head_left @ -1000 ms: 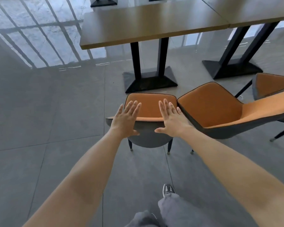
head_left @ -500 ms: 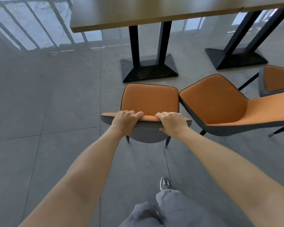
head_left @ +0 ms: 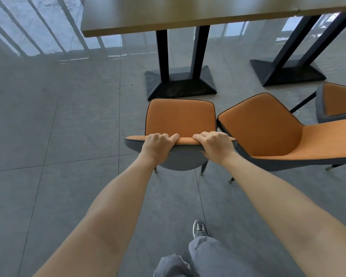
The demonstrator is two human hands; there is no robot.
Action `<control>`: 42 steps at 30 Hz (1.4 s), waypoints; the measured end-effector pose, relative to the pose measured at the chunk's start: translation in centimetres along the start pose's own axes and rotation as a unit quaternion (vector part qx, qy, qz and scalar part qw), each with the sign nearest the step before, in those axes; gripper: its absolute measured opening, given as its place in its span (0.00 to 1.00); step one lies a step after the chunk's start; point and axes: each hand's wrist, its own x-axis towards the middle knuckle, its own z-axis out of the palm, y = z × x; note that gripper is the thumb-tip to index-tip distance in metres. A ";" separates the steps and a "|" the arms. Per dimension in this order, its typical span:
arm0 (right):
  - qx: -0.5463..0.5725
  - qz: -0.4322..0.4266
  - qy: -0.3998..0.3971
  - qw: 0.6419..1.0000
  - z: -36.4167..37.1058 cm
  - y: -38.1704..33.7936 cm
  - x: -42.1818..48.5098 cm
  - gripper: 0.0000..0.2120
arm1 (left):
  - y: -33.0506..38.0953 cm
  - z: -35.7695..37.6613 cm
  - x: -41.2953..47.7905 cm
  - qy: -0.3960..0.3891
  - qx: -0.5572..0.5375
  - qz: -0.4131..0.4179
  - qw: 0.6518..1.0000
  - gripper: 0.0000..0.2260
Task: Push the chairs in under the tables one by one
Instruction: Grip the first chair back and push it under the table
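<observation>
An orange chair (head_left: 181, 116) with a grey shell stands in front of me, facing the wooden table (head_left: 188, 15). Its seat front sits just short of the table's black pedestal base (head_left: 180, 84). My left hand (head_left: 158, 145) grips the top edge of the backrest on the left. My right hand (head_left: 216, 145) grips the same edge on the right. Both sets of fingers curl over the orange rim.
A second orange chair (head_left: 268, 132) stands touching the first on the right, turned at an angle. A third chair (head_left: 338, 102) shows at the right edge, near another table base (head_left: 288, 70). Open grey tiled floor lies to the left. My shoe (head_left: 200, 229) is behind the chair.
My hands went from open palms above the backrest to fingers closed over its top edge. The table and its base now appear closer to me.
</observation>
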 end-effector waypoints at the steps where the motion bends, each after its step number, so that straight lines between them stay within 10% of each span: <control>1: 0.001 -0.002 -0.003 1.000 0.1 0.2 0.4 0.15 | -0.2 0.0 0.4 -0.005 0.005 -0.001 1.000 0.18; 30: 0.060 0.000 -0.016 0.998 -1.0 2.1 20.0 0.14 | -15.9 -2.3 13.3 -0.045 0.045 0.003 0.998 0.20; 42: 0.067 0.080 -0.139 0.985 -2.5 0.5 20.3 0.23 | -16.4 -3.0 13.0 -0.074 0.032 -0.004 0.997 0.18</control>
